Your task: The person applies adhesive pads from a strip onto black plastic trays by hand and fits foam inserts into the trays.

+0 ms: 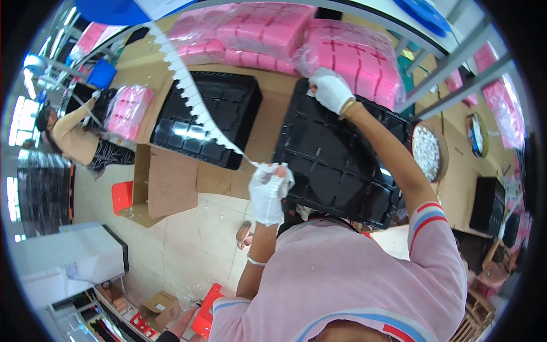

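My left hand [270,192], in a white glove with bare fingertips showing, pinches the lower end of a long white paper strip [194,94] with a notched edge. This strip runs up to the far left, toward a blue disc [111,10]. Before me lies a large black plastic tray [336,151] with a grid of raised squares. My right hand [332,91], gloved too, rests at the tray's far left corner with its fingers curled. A small white patch shows by those fingertips; what they hold is too small to tell. A second black tray [208,119] lies to the left.
Pink wrapped bundles [353,57] line the back of the cardboard-covered table. A round container of white pieces [426,151] stands to the right. Metal rails [450,74] cross the far right. An open cardboard box [171,182] is at left; beyond it, another person [77,134] works.
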Motion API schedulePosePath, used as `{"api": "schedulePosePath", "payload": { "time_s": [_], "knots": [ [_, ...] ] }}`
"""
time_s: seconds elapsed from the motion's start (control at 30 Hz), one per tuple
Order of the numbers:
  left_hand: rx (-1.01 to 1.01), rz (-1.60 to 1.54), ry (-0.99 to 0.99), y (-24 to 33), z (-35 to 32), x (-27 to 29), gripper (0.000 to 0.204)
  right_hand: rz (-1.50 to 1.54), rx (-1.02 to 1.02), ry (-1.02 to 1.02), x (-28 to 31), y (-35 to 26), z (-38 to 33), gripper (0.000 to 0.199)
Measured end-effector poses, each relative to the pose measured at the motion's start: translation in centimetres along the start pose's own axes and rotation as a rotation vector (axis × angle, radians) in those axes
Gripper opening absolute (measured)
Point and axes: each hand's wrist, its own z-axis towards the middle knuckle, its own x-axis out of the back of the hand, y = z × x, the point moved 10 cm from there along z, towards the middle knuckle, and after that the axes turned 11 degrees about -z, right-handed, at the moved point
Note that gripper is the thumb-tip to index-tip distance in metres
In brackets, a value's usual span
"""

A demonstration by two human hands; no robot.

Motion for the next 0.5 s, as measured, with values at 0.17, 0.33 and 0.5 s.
{"api": "schedulePosePath", "payload": {
  "time_s": [0.17,0.33,0.5],
  "knots": [
    [0.071,0.083,-0.053,-3.6,1.0,0.4,0.009,0.056,0.097,-0.154,-1.3,1.0,0.6,0.017],
    [0.115,0.198,0.015,-2.9,0.6,0.7,0.013,-0.127,0.101,-0.443,-2.9,0.3,2.2,0.020],
    [0.148,0.180,0.004,-3.4,0.9,0.7,0.014,-0.298,0.198,-0.459,-3.6,-1.0,2.5,0.017]
  ]
}}
